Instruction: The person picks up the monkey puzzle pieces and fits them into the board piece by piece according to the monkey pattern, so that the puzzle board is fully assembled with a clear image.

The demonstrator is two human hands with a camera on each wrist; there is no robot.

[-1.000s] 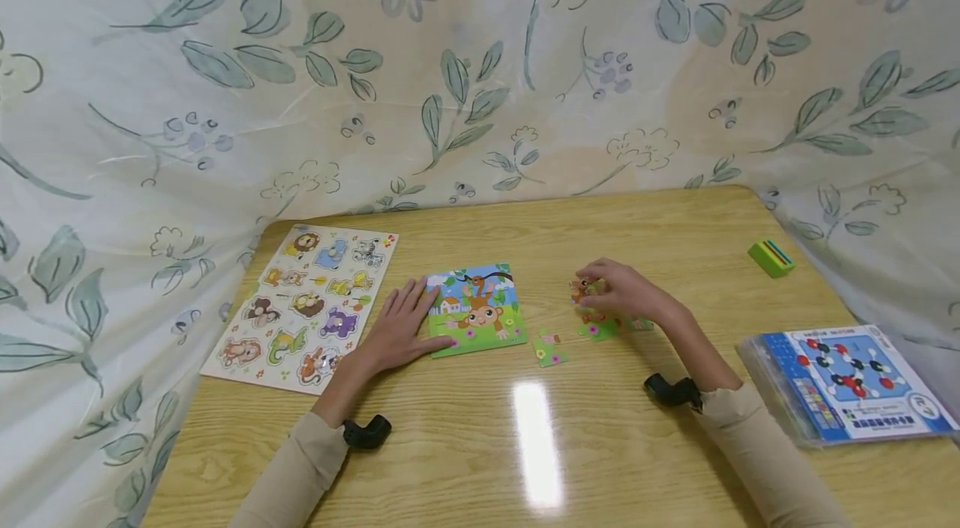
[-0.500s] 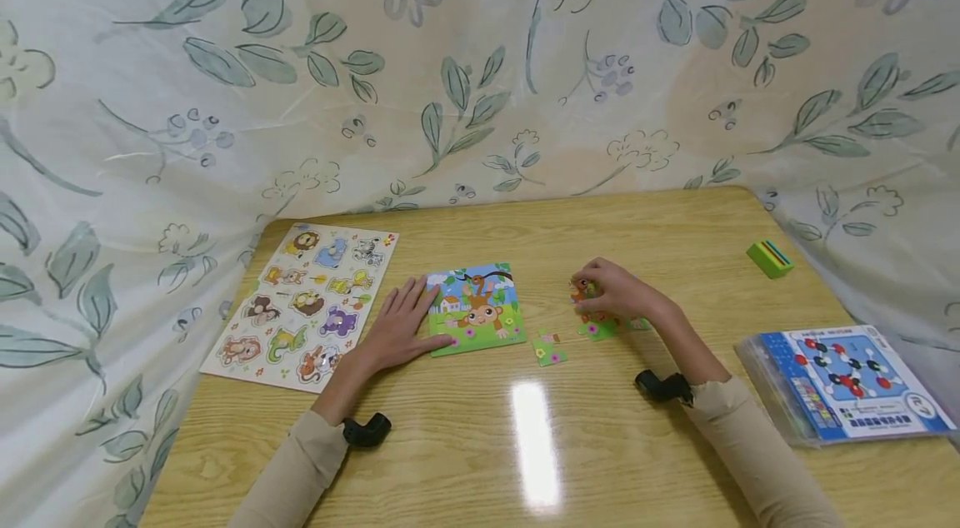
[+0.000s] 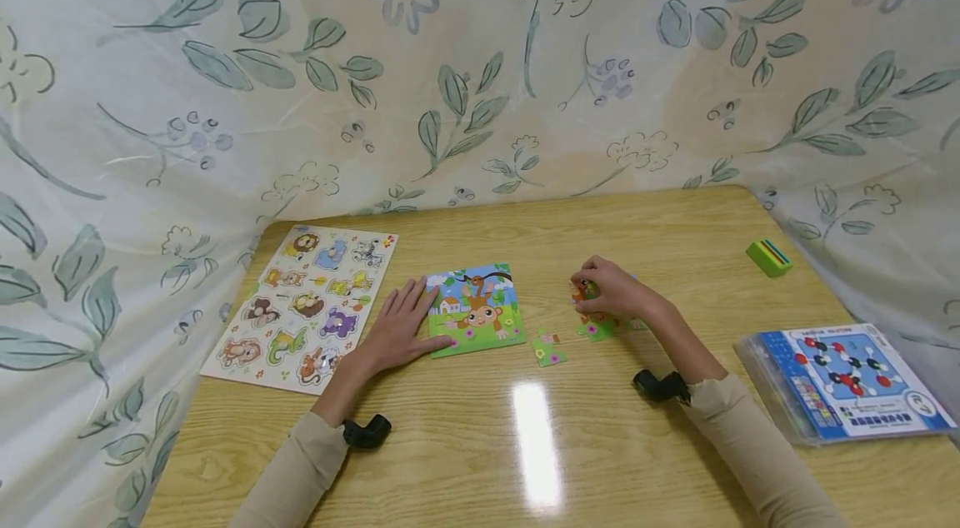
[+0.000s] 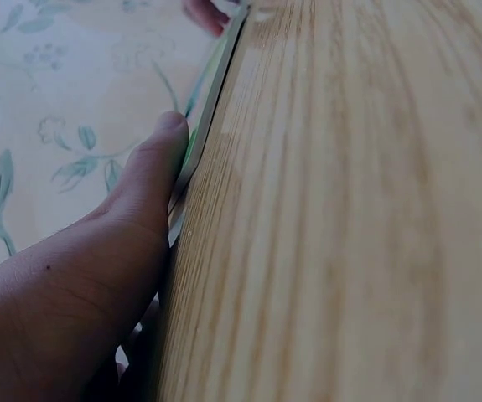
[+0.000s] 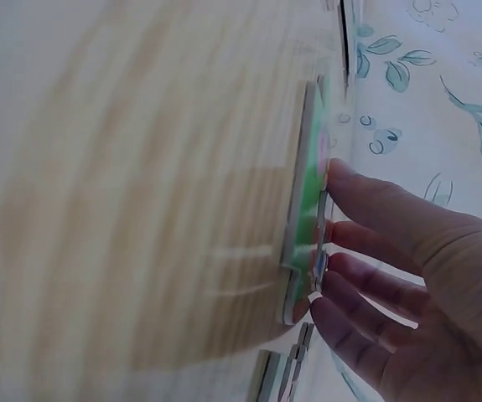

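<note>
My left hand (image 3: 397,328) lies with straight, spread fingers at the left edge of a square monkey picture puzzle (image 3: 480,313), fingertips and thumb over its border. The left wrist view shows that thumb (image 4: 152,159) against the puzzle's edge, close to the wood. My right hand (image 3: 617,291) is bent over a group of puzzle pieces (image 3: 597,331), pinching a brown-and-orange puzzle piece (image 3: 582,295) between thumb and fingers. Much of the group is hidden under the palm. From the right wrist, thumb and fingertips meet the far side of a green-edged piece (image 5: 308,180).
One loose green puzzle piece (image 3: 550,349) lies between the puzzle and the right hand. An animal peg board (image 3: 300,307) is at the left. A green box (image 3: 770,259) and a bagged blue molecule-model set (image 3: 855,382) sit at the right. Floral cloth (image 3: 480,95) hangs behind the table.
My right hand and wrist have shifted slightly left, fingers closing in on the brown-and-orange puzzle piece. The left hand stays in place.
</note>
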